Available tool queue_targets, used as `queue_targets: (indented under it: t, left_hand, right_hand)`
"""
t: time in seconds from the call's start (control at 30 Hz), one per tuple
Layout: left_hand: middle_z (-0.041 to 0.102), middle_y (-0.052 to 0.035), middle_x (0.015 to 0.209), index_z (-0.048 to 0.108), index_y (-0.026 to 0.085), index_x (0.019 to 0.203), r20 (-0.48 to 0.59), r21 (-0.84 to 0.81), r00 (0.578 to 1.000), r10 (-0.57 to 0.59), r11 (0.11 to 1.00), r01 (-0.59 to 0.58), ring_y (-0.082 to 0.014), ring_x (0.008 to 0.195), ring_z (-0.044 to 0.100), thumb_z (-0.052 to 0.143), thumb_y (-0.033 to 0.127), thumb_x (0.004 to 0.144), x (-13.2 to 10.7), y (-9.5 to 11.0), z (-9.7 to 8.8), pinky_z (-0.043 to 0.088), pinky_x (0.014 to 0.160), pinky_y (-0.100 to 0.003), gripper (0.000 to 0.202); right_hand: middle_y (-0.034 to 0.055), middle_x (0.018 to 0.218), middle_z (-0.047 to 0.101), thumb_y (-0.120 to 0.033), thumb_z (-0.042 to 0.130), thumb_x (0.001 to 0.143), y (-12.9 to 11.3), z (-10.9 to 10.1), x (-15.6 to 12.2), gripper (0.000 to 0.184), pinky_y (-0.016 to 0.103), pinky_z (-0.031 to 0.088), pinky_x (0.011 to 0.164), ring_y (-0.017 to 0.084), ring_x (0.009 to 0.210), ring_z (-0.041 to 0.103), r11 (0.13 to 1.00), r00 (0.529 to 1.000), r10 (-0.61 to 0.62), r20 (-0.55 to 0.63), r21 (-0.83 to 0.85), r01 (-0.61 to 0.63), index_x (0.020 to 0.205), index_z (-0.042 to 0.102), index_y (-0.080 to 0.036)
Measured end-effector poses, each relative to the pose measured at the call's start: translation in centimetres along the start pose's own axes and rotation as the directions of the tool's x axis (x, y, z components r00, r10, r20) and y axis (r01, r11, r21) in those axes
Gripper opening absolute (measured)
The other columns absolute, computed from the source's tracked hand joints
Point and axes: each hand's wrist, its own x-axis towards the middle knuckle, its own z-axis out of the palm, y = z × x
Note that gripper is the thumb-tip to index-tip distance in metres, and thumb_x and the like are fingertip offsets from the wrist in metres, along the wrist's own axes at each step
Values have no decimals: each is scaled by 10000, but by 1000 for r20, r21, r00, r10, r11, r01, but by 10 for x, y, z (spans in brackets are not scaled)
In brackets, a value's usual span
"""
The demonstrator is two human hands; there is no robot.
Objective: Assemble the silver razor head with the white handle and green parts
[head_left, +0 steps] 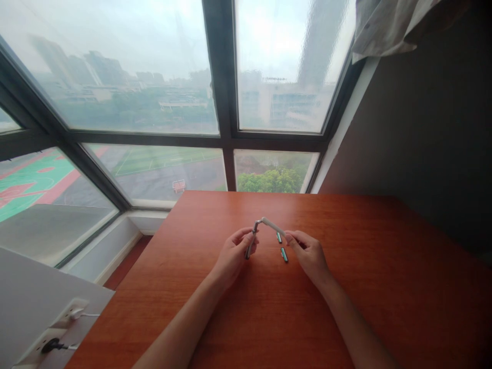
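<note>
My left hand [232, 253] is closed around a slim, dark and silver pen-like rod [249, 248], which it holds tilted upward. Between the fingers of my right hand [309, 253] is the lower end of a thin off-white stick [273, 225]. The stick slopes up to the left, and its far end meets the bent, shiny top of the rod; whether they are joined or only touching I cannot tell. Below the stick, two short dark-green pieces lie on the table: a near one [284, 254] and a far one [279, 238], beside my right fingertips.
A reddish-brown wooden table [238, 318] spreads under both arms. Behind it stand large windows with dark frames [226, 102]. At lower left, wall sockets [48, 343] hold plugs with white cables. A pale cloth [388, 28] hangs at upper right by a dark wall.
</note>
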Motion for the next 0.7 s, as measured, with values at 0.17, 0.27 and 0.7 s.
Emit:
queue_targets:
  t: [0.17,0.27,0.7]
  left_hand:
    - [629,-49,738,678,138,946,18,-26,1000,-17,1000,18,-105,629,531,747,348,710,-1,1,1,388,587,-217,323]
    - [632,-52,733,681,138,936,11,-37,1000,-21,999,21,-113,638,536,763,360,688,-1,1,1,392,594,-223,343]
    - [627,-50,735,681,140,945,2,-50,1000,-20,999,20,-106,630,525,766,376,682,0,2,0,394,594,-221,363]
  right_hand:
    - [17,690,633,-440,509,875,0,0,0,343,242,401,555,154,617,556,1000,1000,-12,-9,-21,12,850,721,-171]
    - [23,695,637,-442,506,877,0,0,0,347,244,406,561,157,622,557,999,1000,-20,-17,-40,19,851,722,-172]
    - [34,709,642,-448,501,876,1,-1,0,350,250,412,565,163,637,554,998,999,-21,-33,-60,19,847,720,-177]
